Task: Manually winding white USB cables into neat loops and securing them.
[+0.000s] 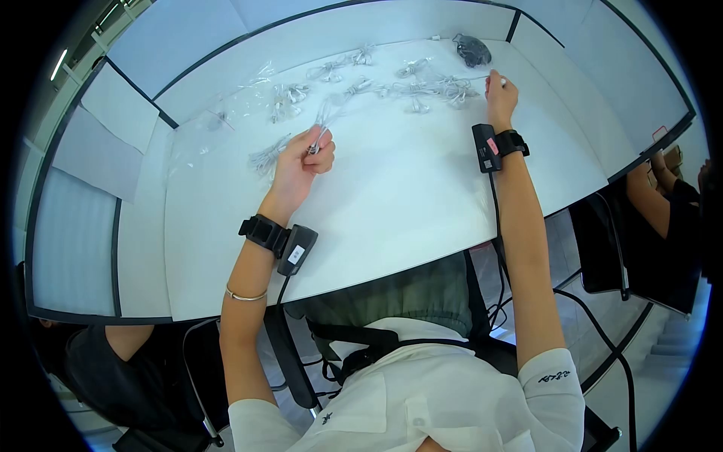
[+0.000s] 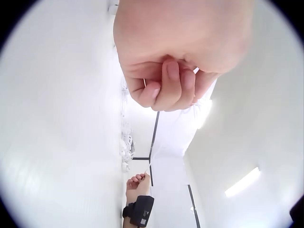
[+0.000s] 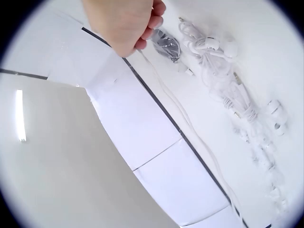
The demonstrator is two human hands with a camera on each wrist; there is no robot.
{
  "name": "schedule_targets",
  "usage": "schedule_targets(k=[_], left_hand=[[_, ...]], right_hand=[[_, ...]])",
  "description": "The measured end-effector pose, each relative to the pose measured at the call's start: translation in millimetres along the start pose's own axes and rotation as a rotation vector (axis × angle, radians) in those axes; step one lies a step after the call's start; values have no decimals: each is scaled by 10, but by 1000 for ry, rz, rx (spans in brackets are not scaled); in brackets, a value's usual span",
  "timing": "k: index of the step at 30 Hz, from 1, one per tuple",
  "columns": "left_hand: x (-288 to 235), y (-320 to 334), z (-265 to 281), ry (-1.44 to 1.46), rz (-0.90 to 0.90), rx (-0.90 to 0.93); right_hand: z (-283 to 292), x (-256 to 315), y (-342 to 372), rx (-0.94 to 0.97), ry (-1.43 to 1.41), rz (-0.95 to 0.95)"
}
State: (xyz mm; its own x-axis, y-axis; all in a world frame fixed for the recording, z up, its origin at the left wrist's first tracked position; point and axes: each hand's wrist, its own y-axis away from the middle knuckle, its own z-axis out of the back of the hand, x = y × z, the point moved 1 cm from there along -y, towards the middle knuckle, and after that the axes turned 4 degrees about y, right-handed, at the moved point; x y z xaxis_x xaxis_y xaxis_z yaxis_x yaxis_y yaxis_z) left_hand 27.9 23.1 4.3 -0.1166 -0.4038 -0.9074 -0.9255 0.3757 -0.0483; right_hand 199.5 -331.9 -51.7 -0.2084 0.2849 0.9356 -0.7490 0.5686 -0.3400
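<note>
My left hand [image 1: 305, 160] is raised over the near left part of the white table, its fingers curled round a white cable [image 1: 322, 120]. Farther right, my right hand [image 1: 502, 99] pinches the same kind of white strand between thumb and fingers. In the right wrist view the doubled white cable [image 3: 183, 111] runs from below the right hand [image 3: 124, 23] away toward the lower right. Curled fingers of the left hand [image 2: 178, 71] hide most of what it holds in the left wrist view. Bundled white earphones [image 3: 216, 61] lie on the table beside the right hand.
A dark bundle in clear plastic [image 1: 472, 51] lies at the back right. Several white cable bundles [image 1: 410, 89] spread along the back, and another bundle [image 1: 269, 157] sits left of my left hand. Clear plastic bags [image 1: 218, 113] lie at the back left. Low partitions [image 1: 339, 34] border the table.
</note>
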Motion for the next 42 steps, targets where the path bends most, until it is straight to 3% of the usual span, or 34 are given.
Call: schedule_targets(k=[5, 8, 11, 15, 21, 24, 25, 27, 30, 33, 37, 42], left_hand=[[63, -26, 105, -87, -22, -188], [68, -27, 100, -114, -33, -232], [69, -21, 41, -160, -23, -284], [96, -22, 31, -277, 35, -275], [168, -42, 7, -360, 72, -204], [146, -24, -35, -356, 65, -221], [137, -20, -52, -352, 59, -228], [155, -28, -39, -360, 55, -220], [169, -28, -5, -357, 52, -187], [150, -27, -40, -335, 12, -162], [109, -13, -105, -295, -36, -265], [99, -8, -43, -343, -52, -370]], right_hand=[[-138, 131, 185, 286, 261, 105], [-132, 528, 453, 445, 419, 241], [-200, 597, 599, 437, 582, 469], [-285, 552, 702, 572, 535, 603], [-317, 676, 972, 354, 620, 901], [-349, 861, 1052, 465, 321, 820], [-374, 896, 1086, 587, 207, 795], [-406, 994, 1200, 716, 101, 882], [-484, 985, 1439, 921, 2, 891], [-513, 990, 1598, 1071, 102, 883], [-492, 1076, 1632, 1199, 80, 528], [-462, 1088, 1595, 1113, 97, 537]])
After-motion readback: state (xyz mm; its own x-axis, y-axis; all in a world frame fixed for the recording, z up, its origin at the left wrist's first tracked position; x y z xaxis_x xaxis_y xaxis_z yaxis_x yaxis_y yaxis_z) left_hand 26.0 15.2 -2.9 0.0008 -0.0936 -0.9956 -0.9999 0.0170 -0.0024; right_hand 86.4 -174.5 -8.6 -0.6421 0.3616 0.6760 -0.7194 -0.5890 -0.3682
